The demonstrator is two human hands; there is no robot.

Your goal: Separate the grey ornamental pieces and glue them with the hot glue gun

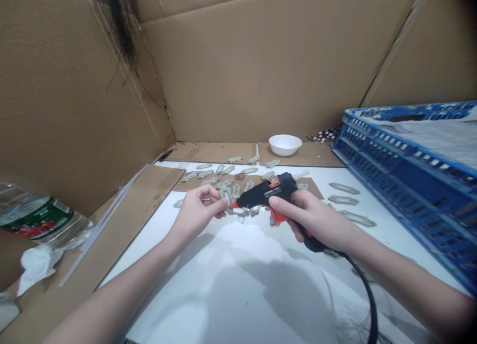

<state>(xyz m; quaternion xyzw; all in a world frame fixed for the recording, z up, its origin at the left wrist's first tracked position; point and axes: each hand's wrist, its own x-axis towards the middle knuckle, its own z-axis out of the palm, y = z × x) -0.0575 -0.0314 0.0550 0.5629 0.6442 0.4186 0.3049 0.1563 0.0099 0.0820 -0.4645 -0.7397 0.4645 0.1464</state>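
My right hand (305,212) is wrapped round the handle of a black and orange hot glue gun (261,192), whose nozzle points left. A clear glue stick (301,174) sticks out of its back end. Between the thumb and fingers of my left hand (203,205) is a small pale grey-green frame-like piece (225,195), partly hidden by the fingertips. The nozzle tip is at this piece; whether it touches cannot be made out. Several similar pale pieces (210,181) lie behind and around the hands, on a brown cardboard strip (313,185) and the white table top (179,269).
A blue plastic crate (402,185) stands along the right side. At the back are a white bowl (285,144) and small dark and white beads (327,134). A plastic bottle (40,215) and crumpled tissue (37,264) lie left. Cardboard walls (261,66) enclose the table. The gun's cable (367,289) runs front right.
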